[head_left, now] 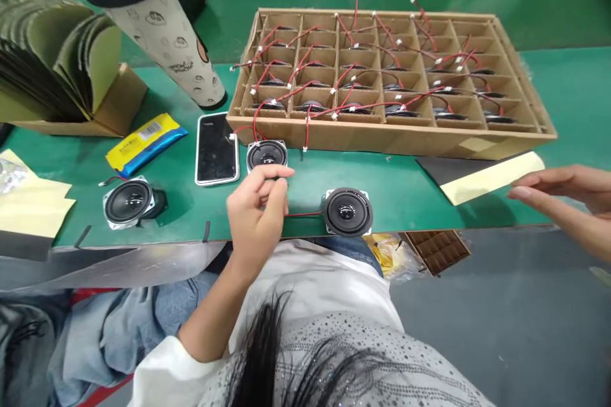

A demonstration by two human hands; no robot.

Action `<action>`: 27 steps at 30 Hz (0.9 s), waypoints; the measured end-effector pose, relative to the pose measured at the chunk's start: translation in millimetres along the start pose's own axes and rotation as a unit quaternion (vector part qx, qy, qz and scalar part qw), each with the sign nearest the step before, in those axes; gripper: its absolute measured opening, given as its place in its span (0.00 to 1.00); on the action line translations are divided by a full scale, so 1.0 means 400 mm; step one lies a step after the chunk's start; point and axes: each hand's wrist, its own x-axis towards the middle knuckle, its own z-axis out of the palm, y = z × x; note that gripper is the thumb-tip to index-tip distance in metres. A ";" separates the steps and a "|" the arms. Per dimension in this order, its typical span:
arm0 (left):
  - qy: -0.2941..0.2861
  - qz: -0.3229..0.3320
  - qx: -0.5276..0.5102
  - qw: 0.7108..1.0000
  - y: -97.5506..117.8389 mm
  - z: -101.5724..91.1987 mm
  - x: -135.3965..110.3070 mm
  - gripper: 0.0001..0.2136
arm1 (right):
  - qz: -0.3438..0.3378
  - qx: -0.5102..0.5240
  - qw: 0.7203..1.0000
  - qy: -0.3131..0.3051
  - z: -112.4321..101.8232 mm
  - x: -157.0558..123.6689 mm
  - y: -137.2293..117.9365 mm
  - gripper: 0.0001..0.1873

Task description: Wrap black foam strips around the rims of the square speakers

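Observation:
My left hand (258,216) is closed near the front edge of the green bench, its fingers curled and thumb pressed in. A thin red wire (305,213) runs into those fingers from a round black speaker (347,211), which lies cone up at the bench edge. Just behind the hand, partly covered by it, is another speaker (267,156) with its wire reaching up to the box. Off to the right, my right hand (568,200) has thumb and forefinger stretched out and apart, beside a pale yellow strip (494,178) on a dark sheet.
A cardboard box with dividers (391,130) holds several wired speakers. To the left lie a phone (217,149), a yellow-blue packet (146,143) and another speaker (128,202). A tall tumbler (162,38) and a carton of green sheets (117,98) stand behind. Someone's jeans (128,324) show at lower left.

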 end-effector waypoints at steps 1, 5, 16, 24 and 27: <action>0.005 0.063 0.019 0.998 0.017 0.009 -0.020 0.06 | -0.011 0.016 1.000 -0.002 0.001 -0.002 -0.004 0.27; -0.210 0.252 -0.012 0.945 0.063 0.139 -0.106 0.06 | -0.122 0.102 0.987 -0.019 0.035 0.031 -0.012 0.17; -0.353 0.191 0.114 0.909 0.009 0.459 -0.024 0.37 | -0.218 0.092 0.971 -0.043 0.136 0.122 -0.020 0.15; -0.353 0.196 0.150 0.902 0.024 0.446 -0.040 0.38 | -0.274 0.129 0.953 0.003 0.155 0.117 -0.036 0.09; -0.346 0.200 0.158 0.903 0.024 0.444 -0.041 0.36 | -0.278 0.125 0.952 -0.001 0.146 0.108 -0.032 0.09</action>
